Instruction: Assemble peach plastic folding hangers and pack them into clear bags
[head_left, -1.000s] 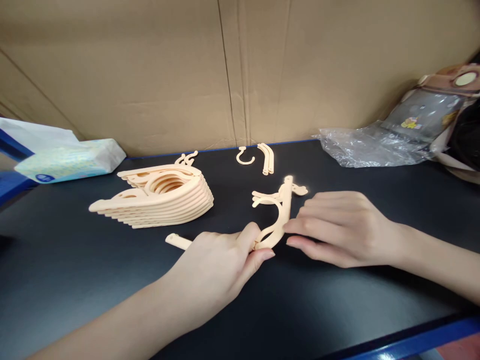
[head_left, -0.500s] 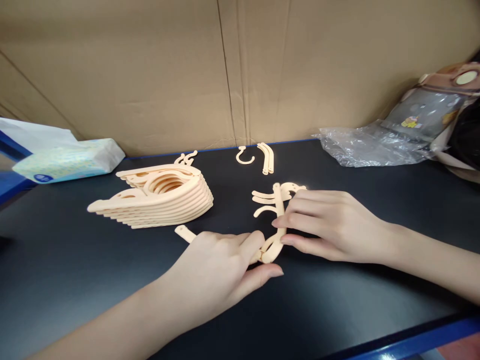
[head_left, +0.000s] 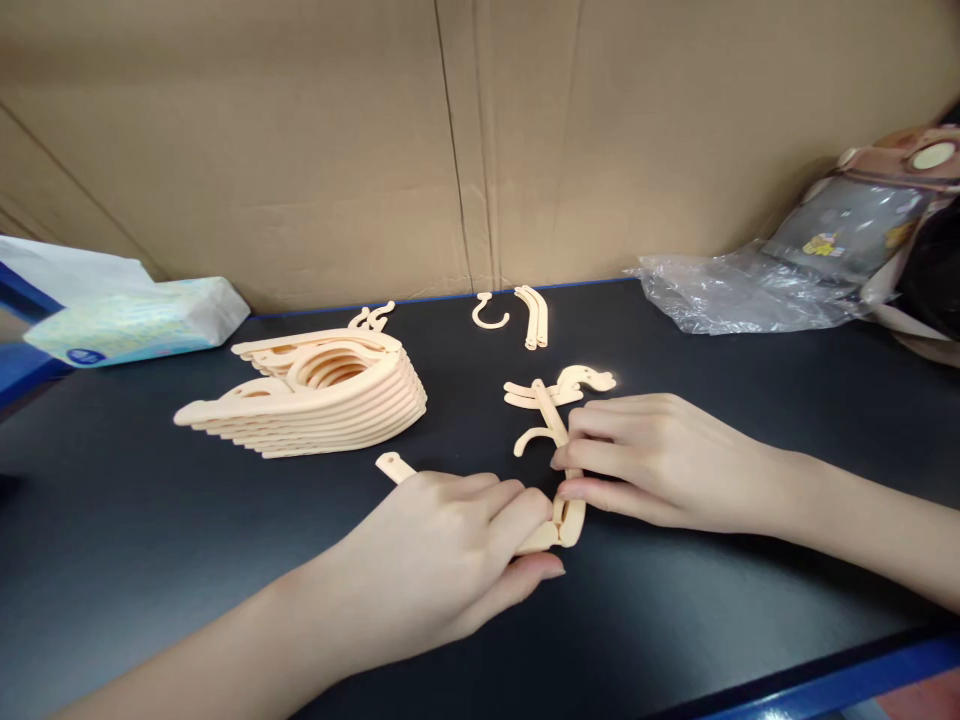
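Observation:
Both hands grip one cream plastic folding hanger point(head_left: 574, 524) held low over the black table. My left hand point(head_left: 457, 545) is closed around its left arm, whose holed end pokes out past the knuckles. My right hand point(head_left: 660, 458) pinches the other arm, which angles up and away, with a curved hook beside it. The two arms meet at a joint between the hands, bent in a V. Just beyond my right fingers lie loose cream hanger pieces point(head_left: 581, 379), partly behind the raised arm.
A stack of cream hangers point(head_left: 337, 425) lies to the left, with small hooks point(head_left: 371, 317) behind it. Farther back are a loose hook point(head_left: 491, 318) and curved strips point(head_left: 534, 318). A tissue pack point(head_left: 142, 320) sits far left, clear plastic point(head_left: 750, 290) far right, cardboard point(head_left: 337, 150) behind.
The hanger's joint and my left hand have shifted right and slightly nearer. The right arm of the hanger now leans more to the left at its far end.

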